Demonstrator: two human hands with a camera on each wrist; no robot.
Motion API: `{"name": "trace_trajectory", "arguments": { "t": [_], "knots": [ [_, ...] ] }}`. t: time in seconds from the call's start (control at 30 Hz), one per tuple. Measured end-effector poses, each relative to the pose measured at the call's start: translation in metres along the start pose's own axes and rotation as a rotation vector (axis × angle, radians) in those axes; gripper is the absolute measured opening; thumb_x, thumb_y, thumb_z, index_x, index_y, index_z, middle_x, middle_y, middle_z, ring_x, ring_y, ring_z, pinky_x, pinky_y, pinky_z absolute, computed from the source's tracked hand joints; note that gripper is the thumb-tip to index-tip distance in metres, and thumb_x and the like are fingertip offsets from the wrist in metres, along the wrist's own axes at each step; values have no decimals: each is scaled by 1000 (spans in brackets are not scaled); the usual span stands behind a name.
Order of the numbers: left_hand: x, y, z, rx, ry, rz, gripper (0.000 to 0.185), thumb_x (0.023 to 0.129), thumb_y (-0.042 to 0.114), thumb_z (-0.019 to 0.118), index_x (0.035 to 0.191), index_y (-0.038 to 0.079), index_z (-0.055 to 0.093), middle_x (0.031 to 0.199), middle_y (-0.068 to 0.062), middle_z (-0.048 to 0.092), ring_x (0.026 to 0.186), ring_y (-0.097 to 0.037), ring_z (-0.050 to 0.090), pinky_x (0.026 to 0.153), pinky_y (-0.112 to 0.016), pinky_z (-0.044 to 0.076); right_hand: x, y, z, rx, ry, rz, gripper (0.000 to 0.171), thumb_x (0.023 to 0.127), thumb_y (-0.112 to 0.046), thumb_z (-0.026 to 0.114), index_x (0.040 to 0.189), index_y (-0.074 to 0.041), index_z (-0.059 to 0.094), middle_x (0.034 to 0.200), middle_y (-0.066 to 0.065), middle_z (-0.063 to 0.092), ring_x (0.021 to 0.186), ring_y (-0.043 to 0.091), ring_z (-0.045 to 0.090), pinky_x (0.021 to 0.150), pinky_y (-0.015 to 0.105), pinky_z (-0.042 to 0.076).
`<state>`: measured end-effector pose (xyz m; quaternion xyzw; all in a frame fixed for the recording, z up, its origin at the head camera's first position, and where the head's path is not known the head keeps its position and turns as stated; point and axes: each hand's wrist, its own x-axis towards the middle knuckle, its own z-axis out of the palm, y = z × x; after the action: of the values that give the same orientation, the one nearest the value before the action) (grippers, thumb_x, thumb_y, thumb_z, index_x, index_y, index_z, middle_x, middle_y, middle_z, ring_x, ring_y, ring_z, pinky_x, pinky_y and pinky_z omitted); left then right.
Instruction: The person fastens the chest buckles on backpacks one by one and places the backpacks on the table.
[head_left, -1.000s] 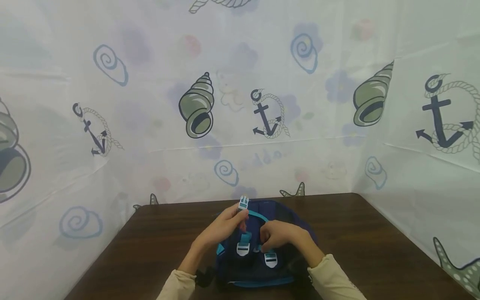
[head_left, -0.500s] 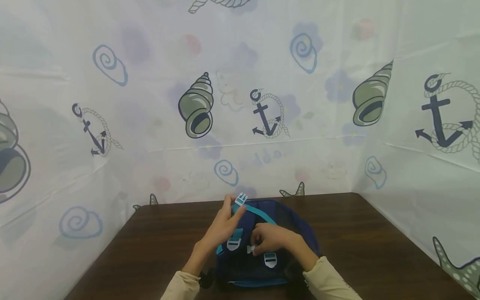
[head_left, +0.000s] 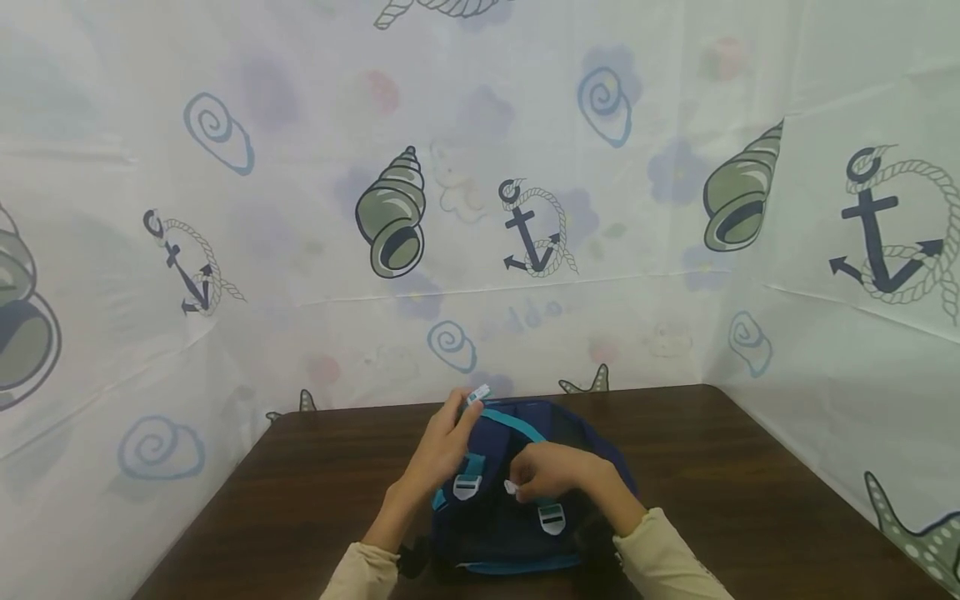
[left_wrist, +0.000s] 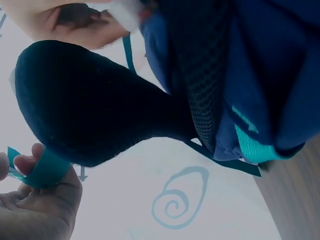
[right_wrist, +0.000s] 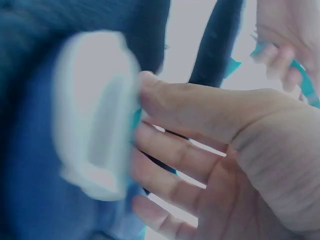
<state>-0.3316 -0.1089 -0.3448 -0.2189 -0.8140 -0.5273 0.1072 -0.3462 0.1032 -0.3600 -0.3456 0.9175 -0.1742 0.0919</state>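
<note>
A navy backpack [head_left: 517,533] with teal trim lies on the dark wooden table [head_left: 750,483], close to me. My left hand [head_left: 459,410] pinches a teal strap [head_left: 517,421] just below its white clip end [head_left: 477,394], lifted over the bag's top. In the left wrist view the same hand [left_wrist: 25,167] pinches the teal strap [left_wrist: 45,170] beside a black padded shoulder strap [left_wrist: 90,110]. My right hand [head_left: 522,483] pinches a small white buckle [head_left: 512,487] at the bag's middle; up close the buckle [right_wrist: 95,115] is blurred against the thumb [right_wrist: 200,107].
Two more white buckles [head_left: 467,486] [head_left: 552,518] sit on teal webbing on the bag's front. Printed sheets with shells and anchors [head_left: 528,225] wall the table at the back and both sides. The table's edge runs along the sheet behind the bag.
My left hand has drawn the teal strap's clip end slightly up and back. My right hand has shifted and now pinches a small white buckle, with the right front buckle lying lower.
</note>
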Motion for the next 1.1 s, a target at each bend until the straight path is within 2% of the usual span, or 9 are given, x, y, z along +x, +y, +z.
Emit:
{"name": "trace_trajectory", "arguments": {
  "t": [0.2,0.33,0.43,0.5,0.67,0.77,0.87,0.97,1.1],
  "knots": [
    [3,1,-5,-20,2,44,33,105,36,48,134,24,59,82,-11,51,65,-14,49,58,-26,45,-9,5,-18,49,-20,-34,10,91,-17,70,100,-13,75,92,-9,72,80,3,64,72,23,54],
    [3,2,-6,-18,-11,53,29,105,30,51,132,28,60,81,-9,53,69,-16,51,61,-25,47,-18,9,-33,114,10,-64,18,96,-20,65,110,-11,72,102,-5,72,93,11,66,82,31,56],
    [4,3,-5,-26,-24,57,29,104,28,53,132,26,60,89,-8,59,79,-20,59,70,-26,52,-28,12,-45,162,70,-79,24,99,-21,61,117,-9,70,111,0,71,103,18,66,89,41,56],
    [4,3,-5,-32,-34,57,30,104,29,53,133,24,60,97,-9,62,86,-22,63,77,-29,56,-33,13,-50,170,119,-85,26,100,-21,60,120,-9,69,115,3,71,103,20,66,89,43,56],
    [3,1,-4,-64,-53,54,31,104,27,54,133,17,59,109,-13,64,91,-22,67,87,-36,57,-38,11,-56,146,231,-110,27,101,-16,55,123,-10,69,113,4,67,92,15,61,81,34,55],
    [3,0,-5,-84,-57,60,31,103,25,56,132,14,59,113,-13,66,93,-24,68,88,-40,57,-40,7,-57,158,285,-112,28,100,-15,55,125,-9,68,111,5,64,85,15,56,74,31,51],
    [4,0,-4,-82,-64,67,31,102,24,57,132,14,60,112,-12,68,96,-27,69,86,-42,55,-40,4,-58,165,365,-112,27,100,-20,59,124,-9,65,110,4,65,87,15,59,73,30,51],
    [5,1,-3,-73,-82,82,31,102,23,58,131,13,60,109,-11,68,97,-29,68,81,-35,54,-41,2,-60,171,453,-111,24,98,-25,64,118,-13,64,101,1,68,85,14,62,69,29,53],
    [6,1,-2,-42,-90,92,30,100,22,61,129,14,63,105,-11,68,91,-22,65,71,-26,50,-39,2,-59,171,523,-120,19,95,-30,68,111,-18,67,94,-4,67,79,12,61,66,27,52]
  ]
}}
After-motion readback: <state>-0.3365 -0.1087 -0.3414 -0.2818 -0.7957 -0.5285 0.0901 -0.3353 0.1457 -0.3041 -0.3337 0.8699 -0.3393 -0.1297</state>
